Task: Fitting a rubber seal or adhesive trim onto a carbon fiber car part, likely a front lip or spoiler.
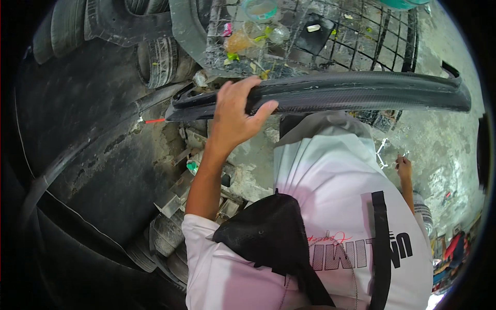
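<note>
A long, curved black panel with a carbon-fibre weave point(336, 93) lies crosswise in front of me, its upturned ends at left and right. My left hand point(240, 108) rests over its left part, thumb spread away from the fingers; the fingertips lie on the dark surface. Off to my right and lower, apart from the panel, my right hand point(404, 166) is held beside my body with its fingers drawn together. Whatever those fingers hold is too small to make out.
Beyond the panel stands a black wire-mesh rack point(382, 39) carrying a clear tub point(260, 9), plastic bags and scraps. Tyres point(157, 62) are piled at the far left. Rubble and blocks point(194, 139) lie below my left arm. White marks point(382, 153) show on the concrete floor.
</note>
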A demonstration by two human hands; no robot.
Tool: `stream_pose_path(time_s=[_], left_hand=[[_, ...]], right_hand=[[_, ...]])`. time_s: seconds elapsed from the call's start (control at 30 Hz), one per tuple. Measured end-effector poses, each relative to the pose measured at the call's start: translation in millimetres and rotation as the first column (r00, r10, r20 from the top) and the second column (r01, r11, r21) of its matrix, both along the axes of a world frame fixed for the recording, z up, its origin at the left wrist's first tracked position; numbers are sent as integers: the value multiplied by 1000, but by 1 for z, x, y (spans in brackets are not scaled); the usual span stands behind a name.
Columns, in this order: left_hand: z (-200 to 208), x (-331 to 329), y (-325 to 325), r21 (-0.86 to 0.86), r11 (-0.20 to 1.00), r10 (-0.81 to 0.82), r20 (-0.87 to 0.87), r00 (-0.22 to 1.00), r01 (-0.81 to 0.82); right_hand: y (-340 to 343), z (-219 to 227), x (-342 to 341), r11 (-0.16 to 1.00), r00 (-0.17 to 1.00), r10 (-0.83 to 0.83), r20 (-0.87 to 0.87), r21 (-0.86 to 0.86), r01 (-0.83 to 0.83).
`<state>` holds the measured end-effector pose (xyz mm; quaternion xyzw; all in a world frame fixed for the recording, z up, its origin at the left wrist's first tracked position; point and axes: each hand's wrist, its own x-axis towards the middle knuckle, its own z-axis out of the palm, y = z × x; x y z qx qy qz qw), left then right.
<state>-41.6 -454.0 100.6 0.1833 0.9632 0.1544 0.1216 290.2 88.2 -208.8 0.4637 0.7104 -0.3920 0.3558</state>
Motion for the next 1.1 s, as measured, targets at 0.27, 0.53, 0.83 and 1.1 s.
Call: stream_pose_path(time_s=[0.27,0.53,0.83,1.1], left_hand=[[-23,-38,37,44,949,-314,51,948,312],[-23,-58,26,72,903,-429,204,880,424],[-46,-14,-65,262,946,-247,192,950,193],[-57,24,-104,14,998,-65,-152,986,68]], right_hand=[[22,11,-29,995,943,5,-332,93,27],[-32,77,-6,958,910,-65,-409,229,171],[-232,290,-220,877,336,481,-810,440,-192],[-302,276,-334,234,-227,845,-484,717,-657]])
